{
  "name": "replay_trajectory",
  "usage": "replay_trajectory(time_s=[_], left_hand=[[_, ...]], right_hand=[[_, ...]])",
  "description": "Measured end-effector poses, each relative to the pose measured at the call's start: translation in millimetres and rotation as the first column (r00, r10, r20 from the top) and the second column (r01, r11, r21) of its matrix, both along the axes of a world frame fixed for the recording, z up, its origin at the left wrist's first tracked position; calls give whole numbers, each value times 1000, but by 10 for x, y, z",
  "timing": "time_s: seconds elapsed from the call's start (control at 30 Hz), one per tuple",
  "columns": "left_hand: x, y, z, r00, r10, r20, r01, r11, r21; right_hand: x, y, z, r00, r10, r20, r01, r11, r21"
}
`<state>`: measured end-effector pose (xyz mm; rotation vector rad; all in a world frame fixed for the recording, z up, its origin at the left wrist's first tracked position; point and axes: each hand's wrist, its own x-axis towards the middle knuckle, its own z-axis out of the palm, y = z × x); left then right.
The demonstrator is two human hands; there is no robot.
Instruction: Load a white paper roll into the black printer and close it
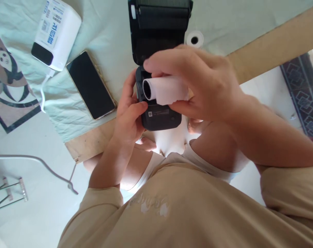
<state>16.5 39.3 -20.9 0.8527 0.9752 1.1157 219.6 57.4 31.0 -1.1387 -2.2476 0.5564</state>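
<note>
right hand [197,86] pinching the white paper roll [166,90], holding it just above the open black printer [158,65], long axis lying left to right, hollow end facing left. left hand [129,110] clamping the printer's near left edge, steadying it.

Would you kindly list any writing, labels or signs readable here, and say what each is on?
White power bank: blue characters and a small printed label, too blurred to read.
Black printer: a small icon and a line of print on its front, too small to read.
Beige shirt: faint raised lettering, illegible.
Paper roll in the right hand: blank.
</note>
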Motion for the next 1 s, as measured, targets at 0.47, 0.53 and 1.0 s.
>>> replay_trajectory(time_s=[0.47, 0.53, 1.0], left_hand=[[23, -28, 38, 991, -36, 127, 28, 998, 62], [38, -32, 60, 992, -34, 120, 30, 999, 40], [-29, -65, 21, 997, -79, 7, 78, 994, 81]], right_hand=[[-116, 100, -83, 992, -114, 60, 109, 991, 83], [-100, 91, -99, 996, -79, 43, 73, 987, 142], [76, 88, -108, 967, 250, 43, -253, 957, 140]])
